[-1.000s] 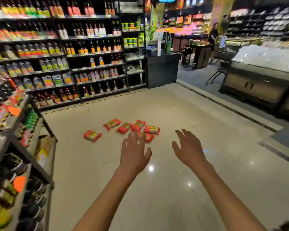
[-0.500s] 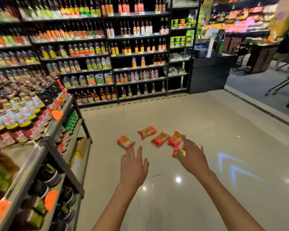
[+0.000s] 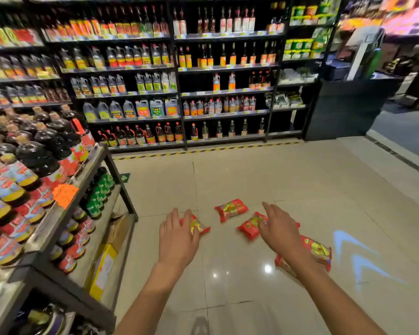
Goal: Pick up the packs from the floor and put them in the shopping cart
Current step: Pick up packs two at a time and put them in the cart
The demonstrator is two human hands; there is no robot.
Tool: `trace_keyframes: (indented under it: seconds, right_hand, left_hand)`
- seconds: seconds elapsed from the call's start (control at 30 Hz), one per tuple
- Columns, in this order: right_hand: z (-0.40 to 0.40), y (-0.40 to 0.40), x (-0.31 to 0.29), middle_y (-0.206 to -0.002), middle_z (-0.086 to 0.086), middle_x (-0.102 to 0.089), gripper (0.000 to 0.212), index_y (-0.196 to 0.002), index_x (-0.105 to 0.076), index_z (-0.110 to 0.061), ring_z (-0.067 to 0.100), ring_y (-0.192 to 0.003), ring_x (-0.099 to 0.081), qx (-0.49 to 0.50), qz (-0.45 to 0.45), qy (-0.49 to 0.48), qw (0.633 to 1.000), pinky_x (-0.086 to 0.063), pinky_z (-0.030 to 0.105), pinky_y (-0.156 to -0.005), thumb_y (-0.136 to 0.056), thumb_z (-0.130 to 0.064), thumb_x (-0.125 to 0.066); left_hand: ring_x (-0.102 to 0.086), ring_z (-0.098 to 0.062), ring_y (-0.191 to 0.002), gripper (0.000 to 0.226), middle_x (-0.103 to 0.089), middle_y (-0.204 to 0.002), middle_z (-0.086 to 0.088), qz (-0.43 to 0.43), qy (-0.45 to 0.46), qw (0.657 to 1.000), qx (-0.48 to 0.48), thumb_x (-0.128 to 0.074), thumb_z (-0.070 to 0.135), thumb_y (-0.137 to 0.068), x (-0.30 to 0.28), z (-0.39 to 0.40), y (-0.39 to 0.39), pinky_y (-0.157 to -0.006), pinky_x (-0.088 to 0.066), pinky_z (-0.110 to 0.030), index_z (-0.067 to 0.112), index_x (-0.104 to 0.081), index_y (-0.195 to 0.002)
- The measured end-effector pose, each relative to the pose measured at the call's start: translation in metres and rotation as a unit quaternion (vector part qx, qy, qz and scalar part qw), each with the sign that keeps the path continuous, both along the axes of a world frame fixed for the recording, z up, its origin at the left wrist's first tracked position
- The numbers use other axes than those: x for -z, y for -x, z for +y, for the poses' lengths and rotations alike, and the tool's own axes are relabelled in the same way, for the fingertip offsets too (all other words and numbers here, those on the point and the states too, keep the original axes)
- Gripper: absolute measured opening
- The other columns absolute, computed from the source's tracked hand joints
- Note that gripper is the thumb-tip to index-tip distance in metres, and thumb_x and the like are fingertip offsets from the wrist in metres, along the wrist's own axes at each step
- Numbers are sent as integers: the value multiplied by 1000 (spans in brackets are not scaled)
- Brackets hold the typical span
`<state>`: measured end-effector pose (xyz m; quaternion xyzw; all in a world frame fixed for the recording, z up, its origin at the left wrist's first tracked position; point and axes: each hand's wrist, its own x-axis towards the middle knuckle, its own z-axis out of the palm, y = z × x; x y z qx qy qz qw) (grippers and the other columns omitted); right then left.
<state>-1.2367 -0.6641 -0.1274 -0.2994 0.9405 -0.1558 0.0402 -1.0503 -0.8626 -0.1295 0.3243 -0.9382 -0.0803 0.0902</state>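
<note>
Several red packs with yellow-green print lie on the pale tiled floor. My left hand hovers, fingers spread, over the leftmost pack and covers part of it. One pack lies free between my hands. My right hand reaches out with fingers apart over another pack. A further pack lies under my right forearm, partly hidden. Neither hand holds anything. No shopping cart is in view.
A metal shelf rack with dark bottles and jars stands close on my left. A tall wall of bottle shelves closes the aisle ahead, behind a yellow-black floor stripe. A dark counter stands at the right. Blue arrows are projected on the floor.
The view has moved closer to the packs and turned left. Both hands have stretched forward and lower, now over the packs; the left hand has reached the leftmost pack.
</note>
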Motion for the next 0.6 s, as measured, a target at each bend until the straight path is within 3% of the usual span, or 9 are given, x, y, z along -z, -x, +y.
trace_keyframes:
  seconds: [0.17,0.33,0.47,0.6]
  right_hand:
    - [-100,90,32,-156,9,-41,61,-155,-31,-21,31,-139,-42,19,-6,-13,1000,-38,43,-110,-99,-38,-47]
    - [-187,168,47,-151,6,-47,59,-154,-34,-22,29,-135,-47,24,-31,-19,999,-42,42,-106,-99,-36,-47]
    - [-236,226,77,-147,8,-52,60,-152,-38,-19,30,-131,-51,18,-38,-23,999,-45,42,-105,-95,-32,-51]
    - [-307,324,155,-145,9,-52,60,-154,-35,-19,30,-131,-50,-25,-42,-52,997,-42,40,-105,-97,-33,-48]
  left_hand:
    - [-44,-40,-138,65,-47,-149,-25,-14,-11,1000,-4,-28,46,-95,37,-113,94,-111,-36,-50,14,-47,-149]
    - [-66,-45,-112,61,-65,-124,-31,-56,-44,997,-19,-37,43,-87,68,-203,174,-88,-55,-53,8,-67,-129]
    - [-67,-44,-113,62,-66,-125,-30,-82,-68,993,-42,-39,42,-85,98,-255,226,-88,-56,-52,9,-68,-128]
    - [-67,-43,-111,63,-65,-126,-30,-87,-77,990,-78,-38,41,-87,179,-320,300,-89,-56,-50,7,-62,-134]
